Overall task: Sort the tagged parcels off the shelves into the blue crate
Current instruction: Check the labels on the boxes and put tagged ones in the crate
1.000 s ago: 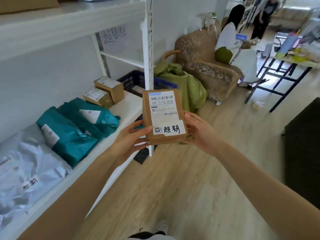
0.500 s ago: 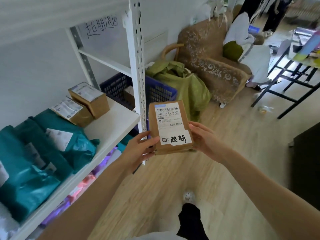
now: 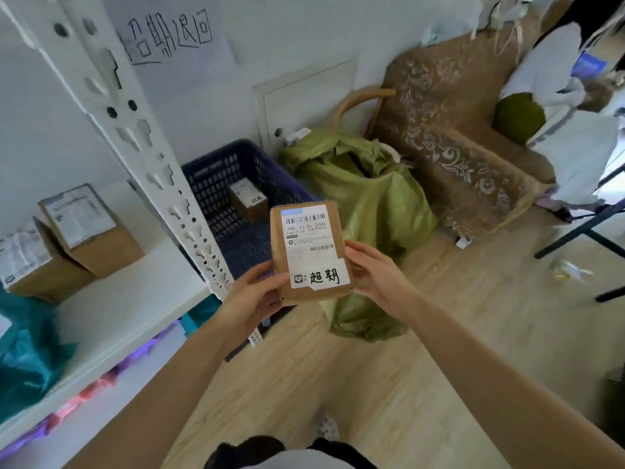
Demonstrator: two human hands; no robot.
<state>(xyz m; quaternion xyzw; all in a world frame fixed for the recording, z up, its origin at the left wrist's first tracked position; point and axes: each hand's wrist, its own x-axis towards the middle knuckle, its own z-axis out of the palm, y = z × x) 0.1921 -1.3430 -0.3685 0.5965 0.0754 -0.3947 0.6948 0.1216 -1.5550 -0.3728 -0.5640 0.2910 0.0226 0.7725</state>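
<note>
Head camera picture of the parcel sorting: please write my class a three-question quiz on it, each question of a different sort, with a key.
1. True or false: the brown parcel is held by both the left hand and the right hand.
2. Multiple choice: what already lies in the blue crate? A. a small brown box B. a teal bag C. a bottle
3. Short answer: what stands between the crate and the armchair?

Key: 1 true; 2 A; 3 the green sack.
</note>
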